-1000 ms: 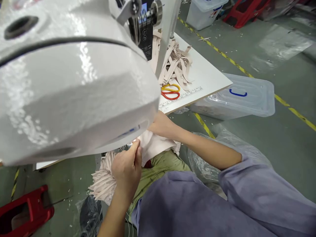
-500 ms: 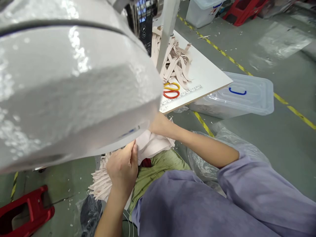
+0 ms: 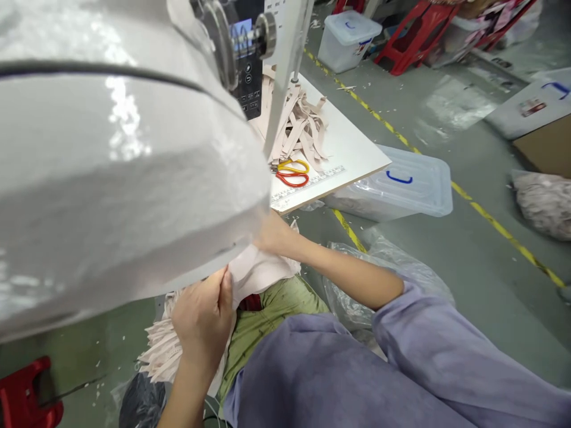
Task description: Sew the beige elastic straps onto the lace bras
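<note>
A big white sewing machine head (image 3: 116,154) fills the left of the view. Just under its front edge my left hand (image 3: 203,318) is closed, pinching a piece of pale pink fabric (image 3: 259,270). My right hand (image 3: 270,235) reaches under the machine onto the same fabric; its fingers are hidden by the machine. Under my left hand hangs a bundle of pink lace strips (image 3: 163,348). My lap shows green trousers (image 3: 263,318) and purple sleeves.
Red and yellow scissors (image 3: 292,172) and a heap of pink straps (image 3: 297,122) lie on the white table (image 3: 352,151) with a printed ruler edge. A clear lidded bin (image 3: 397,187) sits on the floor beside it, clear plastic bag (image 3: 379,261) by my knee, red stools around.
The view has swung, showing more floor to the right. My left hand has slid a little down and left along the fabric edge; my right arm stays reaching under the machine.
</note>
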`<state>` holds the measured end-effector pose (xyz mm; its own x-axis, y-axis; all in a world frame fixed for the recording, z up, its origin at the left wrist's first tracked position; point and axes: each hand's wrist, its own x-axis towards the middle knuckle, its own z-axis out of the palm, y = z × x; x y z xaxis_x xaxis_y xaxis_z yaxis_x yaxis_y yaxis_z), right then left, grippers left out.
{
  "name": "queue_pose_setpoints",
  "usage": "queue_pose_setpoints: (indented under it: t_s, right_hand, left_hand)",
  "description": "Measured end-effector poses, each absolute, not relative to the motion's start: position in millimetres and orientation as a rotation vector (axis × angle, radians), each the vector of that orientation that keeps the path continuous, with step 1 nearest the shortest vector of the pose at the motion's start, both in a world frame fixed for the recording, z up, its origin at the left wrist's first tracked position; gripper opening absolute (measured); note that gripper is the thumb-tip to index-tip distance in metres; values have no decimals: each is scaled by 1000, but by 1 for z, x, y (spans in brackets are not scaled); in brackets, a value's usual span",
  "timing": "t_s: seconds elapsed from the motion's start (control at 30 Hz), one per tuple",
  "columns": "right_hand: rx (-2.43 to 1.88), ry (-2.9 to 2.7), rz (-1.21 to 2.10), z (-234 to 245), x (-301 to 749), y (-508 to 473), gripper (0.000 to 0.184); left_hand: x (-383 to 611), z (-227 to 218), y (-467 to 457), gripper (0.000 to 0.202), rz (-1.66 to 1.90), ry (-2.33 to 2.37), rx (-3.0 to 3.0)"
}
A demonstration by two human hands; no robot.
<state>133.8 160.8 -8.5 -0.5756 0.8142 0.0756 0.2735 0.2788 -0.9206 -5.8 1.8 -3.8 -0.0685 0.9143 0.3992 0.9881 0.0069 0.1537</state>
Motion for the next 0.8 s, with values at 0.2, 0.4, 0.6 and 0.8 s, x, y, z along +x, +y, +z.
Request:
queue_pose_setpoints:
  t_s: [0.2,0.4,0.6,0.8]
  right_hand:
    - [-915,-2001,1269,-17,141,155,20]
    - [-905,-1964,1284,-20,142,147,22]
    - [-951,-1953,1247,-24,144,145,22]
    - [-951,-1981,1221,-27,150,145,23]
  left_hand:
    - [-12,-2,-4,25,-578,-2158,-1984]
    - [-16,-4,-7,24,-688,-2147,-1922]
    - [-16,-6,-7,25,-759,-2136,-1956]
    - [-14,-6,-6,30,-765,-2181,-1979]
